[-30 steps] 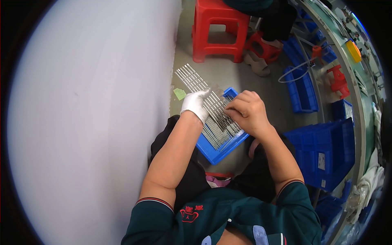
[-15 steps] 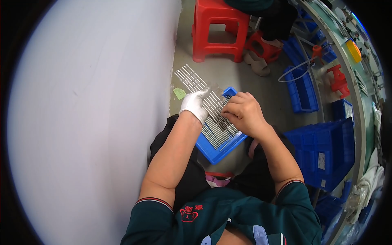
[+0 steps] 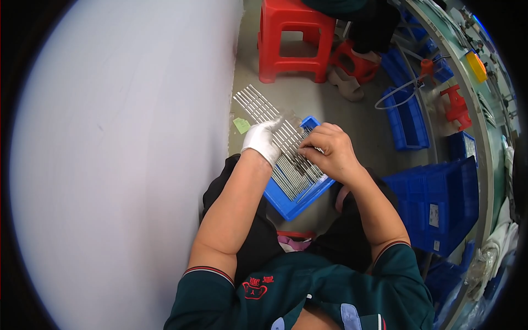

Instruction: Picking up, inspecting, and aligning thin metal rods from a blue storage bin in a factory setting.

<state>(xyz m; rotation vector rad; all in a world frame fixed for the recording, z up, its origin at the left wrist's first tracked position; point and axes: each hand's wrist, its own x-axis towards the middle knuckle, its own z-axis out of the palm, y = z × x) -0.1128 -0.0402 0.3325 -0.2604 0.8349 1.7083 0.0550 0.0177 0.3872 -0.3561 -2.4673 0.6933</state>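
Note:
My left hand [image 3: 263, 141], in a white glove, is closed around a flat row of several thin metal rods [image 3: 257, 104]. Their far ends stick out beyond the glove toward the wall. Bare and pinched together, my right hand [image 3: 330, 148] is at the near right side of these rods; its fingertips hide what they grip. Below both hands, between my knees, is a blue tray [image 3: 287, 211] with more metal rods [image 3: 287, 180] lying in it. A clear, thin sheet or bag, hard to make out, shows just past the held rods.
A white wall [image 3: 132, 165] runs along my left. Ahead stands a red stool [image 3: 296, 67], with a seated person's foot [image 3: 367, 56] beside it. Blue bins [image 3: 434, 203] and a long workbench [image 3: 477, 104] line my right. A green paper piece [image 3: 241, 125] lies near the wall.
The held rods have shifted very slightly toward the wall and away from me. My right hand has barely moved, its fingers still pinched at the rods.

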